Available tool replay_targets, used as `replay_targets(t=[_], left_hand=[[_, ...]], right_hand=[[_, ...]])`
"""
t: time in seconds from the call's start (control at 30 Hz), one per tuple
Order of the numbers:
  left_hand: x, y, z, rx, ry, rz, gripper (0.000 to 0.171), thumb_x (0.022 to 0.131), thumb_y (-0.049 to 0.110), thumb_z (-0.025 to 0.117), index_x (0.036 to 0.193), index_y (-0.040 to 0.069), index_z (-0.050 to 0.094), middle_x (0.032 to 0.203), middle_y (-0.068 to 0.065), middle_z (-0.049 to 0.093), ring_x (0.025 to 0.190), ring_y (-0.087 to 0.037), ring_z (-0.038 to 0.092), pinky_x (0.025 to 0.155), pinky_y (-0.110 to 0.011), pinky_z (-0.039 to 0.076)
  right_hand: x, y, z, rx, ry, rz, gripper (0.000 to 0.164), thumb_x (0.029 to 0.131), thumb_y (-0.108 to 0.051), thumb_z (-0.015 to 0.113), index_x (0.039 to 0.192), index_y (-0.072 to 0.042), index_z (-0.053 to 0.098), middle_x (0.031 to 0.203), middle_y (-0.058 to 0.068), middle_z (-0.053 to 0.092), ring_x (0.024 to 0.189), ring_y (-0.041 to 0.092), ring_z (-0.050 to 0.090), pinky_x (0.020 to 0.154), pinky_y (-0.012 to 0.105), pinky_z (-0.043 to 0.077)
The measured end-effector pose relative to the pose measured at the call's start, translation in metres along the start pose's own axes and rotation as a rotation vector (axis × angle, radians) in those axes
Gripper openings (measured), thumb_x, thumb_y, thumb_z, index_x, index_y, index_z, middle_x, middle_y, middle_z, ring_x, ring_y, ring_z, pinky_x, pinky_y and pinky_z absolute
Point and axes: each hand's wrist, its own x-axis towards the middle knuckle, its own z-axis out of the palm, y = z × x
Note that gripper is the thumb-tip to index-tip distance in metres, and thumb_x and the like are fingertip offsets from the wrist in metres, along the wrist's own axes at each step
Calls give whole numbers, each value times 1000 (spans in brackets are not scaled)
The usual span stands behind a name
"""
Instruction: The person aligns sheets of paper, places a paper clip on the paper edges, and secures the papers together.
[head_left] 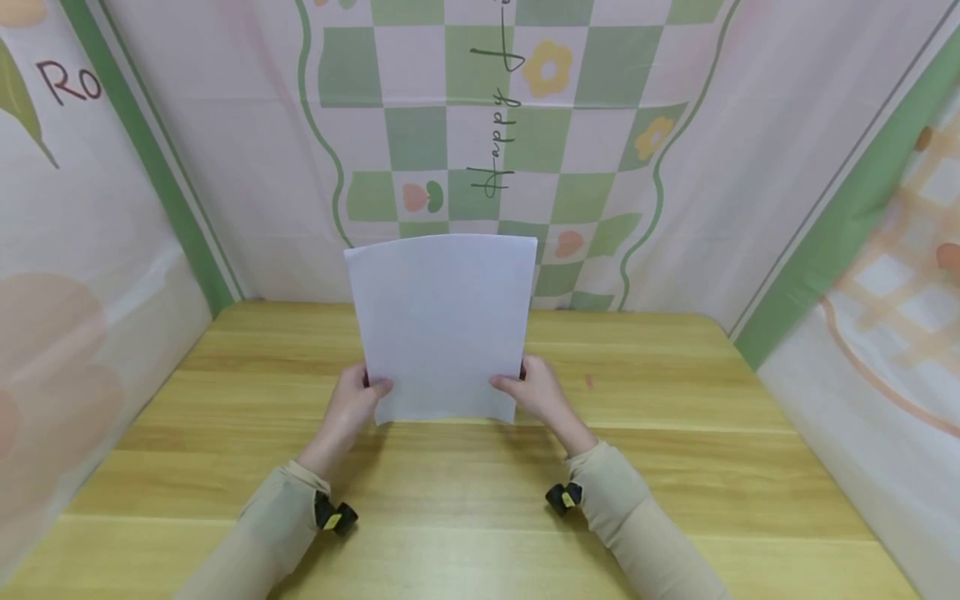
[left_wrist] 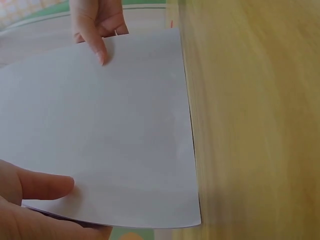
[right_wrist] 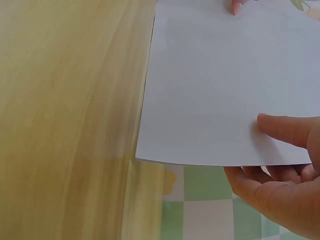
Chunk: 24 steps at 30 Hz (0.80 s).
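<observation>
A thin stack of white paper (head_left: pixel 444 321) stands nearly upright above the table, its top edge slightly bowed. My left hand (head_left: pixel 356 402) grips its left side near the bottom, thumb on the near face and fingers behind. On the opposite side my right hand (head_left: pixel 542 392) pinches it the same way. The right wrist view shows the paper's layered edge (right_wrist: pixel 200 164) between thumb and fingers (right_wrist: pixel 255 192). In the left wrist view the paper's lower edge runs close along the tabletop; whether it touches all along, I cannot tell.
The wood-grain table (head_left: pixel 465 492) spreads beneath both arms. Behind it hangs a curtain (head_left: pixel 480 125) with green checks and flowers, and printed cloth panels close in both sides. A small reddish mark (head_left: pixel 588 381) lies on the table to the right. Black devices (head_left: pixel 337 515) sit at both wrists.
</observation>
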Motion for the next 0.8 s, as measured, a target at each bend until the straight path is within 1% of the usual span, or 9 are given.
replay_targets(t=[0.23, 0.47, 0.57, 0.67, 0.8], left_hand=[[1, 1, -1, -17, -2, -1, 39, 93, 1, 51, 131, -9, 47, 136, -26, 49, 130, -37, 44, 108, -50, 33], [-1, 1, -2, -20, -2, 74, 35, 94, 4, 52, 127, -6, 53, 135, -21, 53, 129, -33, 45, 107, -50, 35], [-2, 2, -3, -14, -6, 89, 34, 94, 4, 51, 127, -6, 53, 134, -21, 53, 129, -33, 46, 106, -50, 35], [-2, 4, -3, -19, -5, 82, 35, 94, 4, 52, 127, -6, 53, 134, -21, 53, 129, -33, 46, 106, -50, 35], [-3, 6, -3, -44, -23, 80, 38, 94, 5, 53, 130, -5, 51, 136, -20, 51, 130, -33, 45, 108, -49, 33]], right_hand=[[1, -2, -1, 26, 2, -3, 36, 88, -13, 66, 116, 7, 59, 116, 25, 63, 109, 37, 61, 91, 46, 50], [1, -4, -3, 34, 8, -63, 33, 88, -12, 65, 118, 3, 60, 122, 22, 61, 112, 36, 59, 93, 48, 48], [2, -5, -4, 35, 11, -63, 33, 88, -13, 65, 117, 2, 60, 122, 22, 62, 113, 36, 59, 93, 48, 48], [3, -6, -5, 37, 10, -51, 33, 88, -14, 65, 116, 3, 61, 121, 21, 62, 113, 36, 59, 93, 48, 48], [3, -8, -5, 38, 14, -43, 35, 87, -15, 67, 115, 4, 60, 119, 23, 63, 112, 36, 60, 92, 47, 49]])
